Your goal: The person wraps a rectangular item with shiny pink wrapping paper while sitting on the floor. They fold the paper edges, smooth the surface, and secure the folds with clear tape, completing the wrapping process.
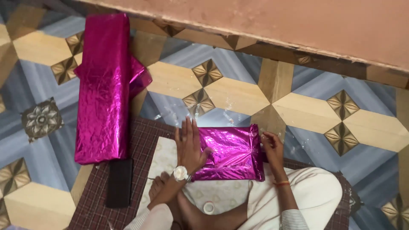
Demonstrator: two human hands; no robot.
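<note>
Both hands [190, 147] [272, 147] flat against magenta foil parcel [232, 151] ends.

A home floor used as a workplace
Patterned tiles [238, 91], a pink wall [298, 21] and a checked mat [145, 127] are seen

Head camera looks steeply down, close above the patterned floor [238, 96].
</note>
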